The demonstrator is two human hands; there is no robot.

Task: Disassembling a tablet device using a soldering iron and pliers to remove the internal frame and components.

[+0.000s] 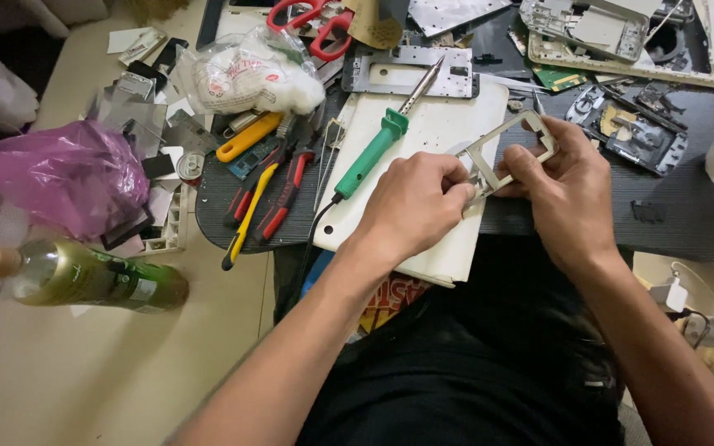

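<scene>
Both hands pinch a thin, pale metal frame [510,149], a flat rectangular piece with an open window, held tilted just above the white board [440,124] on the dark ribbed surface [671,206]. The left hand [411,206] has its fingers [456,188] closed narrowly on the frame's near corner; the right hand [568,186] wraps its fingers around the far side, thumb pressed on the rail. To work this piece well, I judge the grip should stay at the corners, since such a slim stamping would bend easily if twisted. Just beyond the left fingers lies a soldering iron [373,153] with a green ridged plastic handle and bare steel tip; further left, red-handled pliers [287,194] and a yellow-handled tool [245,216].
</scene>
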